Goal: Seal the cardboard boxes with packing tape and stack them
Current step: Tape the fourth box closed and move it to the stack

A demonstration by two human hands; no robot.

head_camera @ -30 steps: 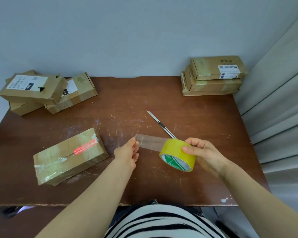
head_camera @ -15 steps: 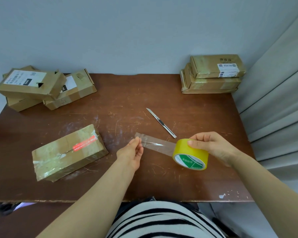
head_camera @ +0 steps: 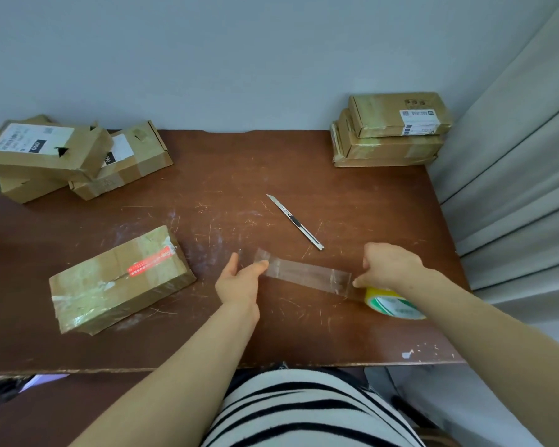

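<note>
Left hand (head_camera: 239,283) pinches the free end of the clear tape strip (head_camera: 307,274); right hand (head_camera: 389,266) grips the yellow tape roll (head_camera: 391,303), over the table (head_camera: 352,333). Just left lies a closed box (head_camera: 120,279), its red label (head_camera: 150,262) unreadable.

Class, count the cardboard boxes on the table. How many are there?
7 boxes: one at the front left; three piled at the back left; three stacked at the back right. Others may be hidden behind them.
</note>
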